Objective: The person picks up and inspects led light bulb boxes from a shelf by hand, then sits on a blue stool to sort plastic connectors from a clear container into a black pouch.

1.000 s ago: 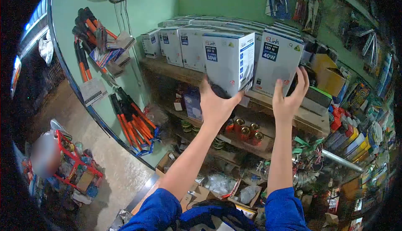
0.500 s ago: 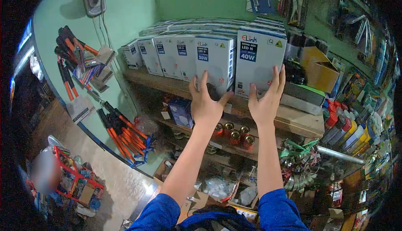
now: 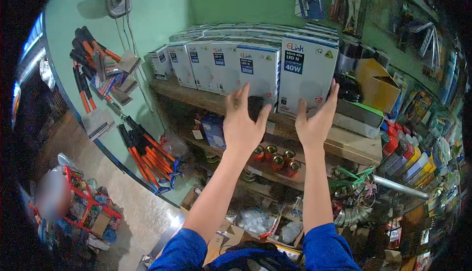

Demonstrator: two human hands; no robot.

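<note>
My left hand (image 3: 243, 123) is raised in front of a white LED bulb box marked 30W (image 3: 258, 69), fingers apart and nothing in its grasp. To its right, my right hand (image 3: 315, 123) is open at the lower part of a larger white box marked 40W (image 3: 308, 69). Its thumb and fingers overlap the lower front and right edge of that box. Both boxes stand upright at the front of a wooden shelf (image 3: 351, 145). More white bulb boxes (image 3: 201, 67) line up to the left and behind.
Beneath the shelf are several orange cans with gold lids (image 3: 278, 162) and a blue box (image 3: 213, 131). Orange-handled tools (image 3: 147, 153) hang on the left wall. An opened yellow carton (image 3: 376, 84) and a dark flat box (image 3: 359, 113) stand right of the bulb boxes.
The scene has shifted slightly right and down in view. My left hand's fingers have drawn a little closer together; the boxes stay in their places.
</note>
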